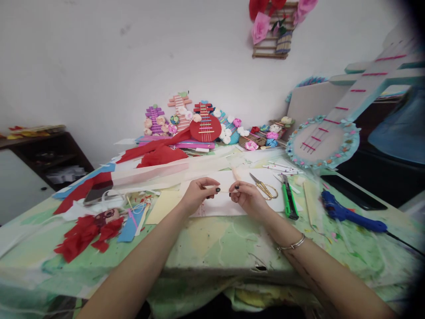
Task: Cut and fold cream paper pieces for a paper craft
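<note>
A thin, pale strip (224, 191) stretches between my hands, its material too small to tell. My left hand (198, 194) pinches one end between thumb and fingers. The other end is pinched by my right hand (248, 198). Beneath them lies white paper (217, 209) on the table. Gold-handled scissors (265, 188), blades apart, rest just beyond my right hand. A green utility knife (289, 199) lies to the right of the scissors. On the left, a pale yellow sheet (163, 207) sits near my left forearm.
A blue hot glue gun (352, 215) and a dark phone (353, 192) lie at right. Red crepe paper scraps (78, 237) and a blue strip (128, 228) are at left. Decorated lute-shaped crafts (206, 126) line the wall; a large one (318, 141) stands at right.
</note>
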Action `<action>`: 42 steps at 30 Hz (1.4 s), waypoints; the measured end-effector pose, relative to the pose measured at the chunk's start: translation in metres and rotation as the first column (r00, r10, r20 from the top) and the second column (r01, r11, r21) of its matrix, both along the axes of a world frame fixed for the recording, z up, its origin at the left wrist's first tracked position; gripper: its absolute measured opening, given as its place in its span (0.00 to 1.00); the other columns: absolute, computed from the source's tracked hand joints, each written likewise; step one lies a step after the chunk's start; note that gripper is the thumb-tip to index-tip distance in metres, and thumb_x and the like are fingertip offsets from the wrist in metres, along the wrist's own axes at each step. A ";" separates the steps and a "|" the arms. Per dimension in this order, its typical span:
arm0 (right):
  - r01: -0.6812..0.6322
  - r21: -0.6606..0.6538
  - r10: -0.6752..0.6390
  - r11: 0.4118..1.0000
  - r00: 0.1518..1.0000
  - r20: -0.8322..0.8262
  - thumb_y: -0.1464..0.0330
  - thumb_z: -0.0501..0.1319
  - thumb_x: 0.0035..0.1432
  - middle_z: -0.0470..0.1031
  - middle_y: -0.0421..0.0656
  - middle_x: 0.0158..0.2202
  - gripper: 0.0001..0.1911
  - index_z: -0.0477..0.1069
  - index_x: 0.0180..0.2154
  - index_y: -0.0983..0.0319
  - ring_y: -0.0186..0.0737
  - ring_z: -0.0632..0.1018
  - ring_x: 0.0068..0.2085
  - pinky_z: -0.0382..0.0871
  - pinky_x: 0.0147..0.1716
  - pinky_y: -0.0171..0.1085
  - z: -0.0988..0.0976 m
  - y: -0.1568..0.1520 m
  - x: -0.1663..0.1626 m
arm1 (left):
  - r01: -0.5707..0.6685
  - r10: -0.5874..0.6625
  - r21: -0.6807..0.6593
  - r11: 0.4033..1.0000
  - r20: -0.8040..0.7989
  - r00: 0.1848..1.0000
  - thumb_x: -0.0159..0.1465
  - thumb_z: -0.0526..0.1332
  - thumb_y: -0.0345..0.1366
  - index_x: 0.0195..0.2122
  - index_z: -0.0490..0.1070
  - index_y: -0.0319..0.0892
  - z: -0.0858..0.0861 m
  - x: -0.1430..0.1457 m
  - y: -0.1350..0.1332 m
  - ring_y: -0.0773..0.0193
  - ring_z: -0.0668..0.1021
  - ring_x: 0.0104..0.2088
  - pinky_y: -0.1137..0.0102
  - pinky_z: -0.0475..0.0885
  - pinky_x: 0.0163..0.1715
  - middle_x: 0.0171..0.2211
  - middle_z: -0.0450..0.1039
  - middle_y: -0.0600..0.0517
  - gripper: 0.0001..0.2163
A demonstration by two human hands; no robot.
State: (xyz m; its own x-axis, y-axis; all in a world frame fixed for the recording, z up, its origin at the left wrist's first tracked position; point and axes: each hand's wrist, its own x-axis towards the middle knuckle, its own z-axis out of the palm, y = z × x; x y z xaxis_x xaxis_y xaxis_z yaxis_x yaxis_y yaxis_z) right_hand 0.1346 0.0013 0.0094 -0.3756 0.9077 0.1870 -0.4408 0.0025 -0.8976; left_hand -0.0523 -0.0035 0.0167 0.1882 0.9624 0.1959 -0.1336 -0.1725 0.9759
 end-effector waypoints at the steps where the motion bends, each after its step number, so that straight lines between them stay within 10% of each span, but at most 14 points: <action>1: 0.032 0.019 -0.032 0.999 0.999 0.018 0.70 0.61 0.43 0.68 0.41 0.21 0.03 0.70 0.24 0.64 0.31 0.66 0.23 0.56 0.24 0.34 -0.001 0.001 -0.001 | -0.012 0.012 0.023 1.000 -0.023 1.000 0.46 0.69 0.34 0.34 0.74 0.37 0.000 0.000 0.000 0.73 0.68 0.20 0.77 0.60 0.21 0.20 0.67 0.56 0.14; 8: 0.088 0.113 -0.107 0.990 0.978 0.180 0.65 0.67 0.41 0.69 0.36 0.20 0.16 0.63 0.31 0.60 0.30 0.66 0.21 0.58 0.22 0.32 -0.011 0.006 -0.001 | -0.135 0.140 0.052 0.989 -0.101 0.985 0.45 0.69 0.36 0.37 0.73 0.38 0.002 -0.001 0.001 0.74 0.69 0.19 0.77 0.60 0.19 0.22 0.68 0.56 0.17; 17: -0.080 0.280 -0.069 0.957 0.871 0.486 0.59 0.61 0.51 0.75 0.44 0.28 0.15 0.73 0.31 0.65 0.33 0.72 0.28 0.64 0.30 0.33 -0.008 0.005 0.003 | 0.000 0.001 0.015 1.000 -0.087 0.996 0.46 0.68 0.33 0.42 0.69 0.37 0.007 0.001 -0.005 0.73 0.70 0.21 0.77 0.62 0.21 0.22 0.71 0.54 0.21; 26: -0.136 0.142 0.065 0.980 0.905 0.420 0.57 0.64 0.47 0.78 0.47 0.29 0.17 0.71 0.31 0.65 0.39 0.77 0.32 0.68 0.36 0.39 -0.009 -0.002 -0.007 | -0.140 0.141 -0.017 0.990 0.088 0.986 0.45 0.70 0.35 0.44 0.63 0.40 0.004 0.007 -0.003 0.66 0.75 0.27 0.72 0.68 0.30 0.28 0.75 0.52 0.26; 35: 0.060 0.392 -0.233 0.918 0.881 0.411 0.62 0.65 0.47 0.72 0.46 0.45 0.18 0.71 0.42 0.59 0.41 0.72 0.44 0.67 0.40 0.38 0.000 -0.003 -0.009 | -0.370 0.426 0.410 0.833 -0.049 0.904 0.53 0.65 0.34 0.44 0.59 0.44 0.019 0.017 -0.020 0.64 0.77 0.33 0.70 0.69 0.38 0.28 0.73 0.54 0.20; 42: 0.136 0.409 -0.231 0.903 0.954 0.192 0.65 0.65 0.48 0.72 0.42 0.36 0.09 0.72 0.34 0.59 0.38 0.72 0.38 0.68 0.38 0.37 0.006 -0.008 -0.009 | -0.186 0.464 0.614 0.767 -0.331 0.822 0.58 0.61 0.34 0.45 0.60 0.45 0.012 0.025 -0.028 0.64 0.77 0.35 0.71 0.67 0.39 0.32 0.76 0.53 0.15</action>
State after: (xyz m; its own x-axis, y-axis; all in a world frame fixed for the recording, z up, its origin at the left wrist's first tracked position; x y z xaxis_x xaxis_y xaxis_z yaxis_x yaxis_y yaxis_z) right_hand 0.1257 -0.0065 0.0159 -0.2851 0.8378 0.4656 -0.1800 0.4303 -0.8845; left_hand -0.0269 -0.0314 0.0288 0.0811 0.7391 0.6687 0.4477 -0.6265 0.6381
